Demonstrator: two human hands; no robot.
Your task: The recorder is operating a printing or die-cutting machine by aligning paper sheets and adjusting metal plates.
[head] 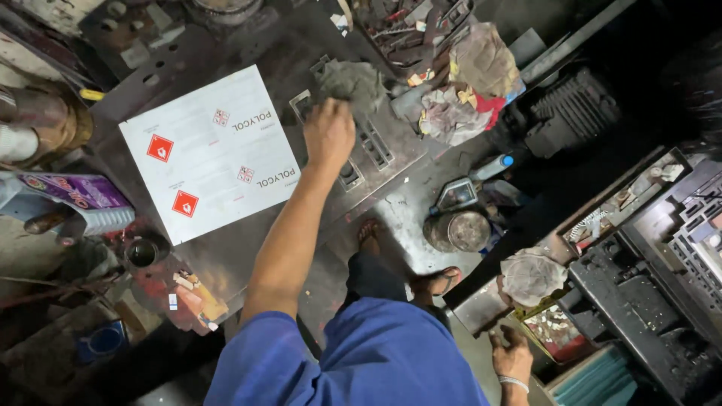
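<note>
Pretty dim in here, so the right side is fading into black and the parts in the tray (410, 26) up top are hard to make out. The metal workbench (248, 256) is looking grimy, with a white cardboard sheet (207, 154) lying flat on it and greasy cloths (474, 90) piling up behind. The left hand (328, 134) is pressing down, fingers curling around a grey rag (353, 81) bunched right at the fingertips, beside some small metal frames (374, 144). The right hand (511, 357) is hanging low near the floor; can't tell if it's gripping anything.
</note>
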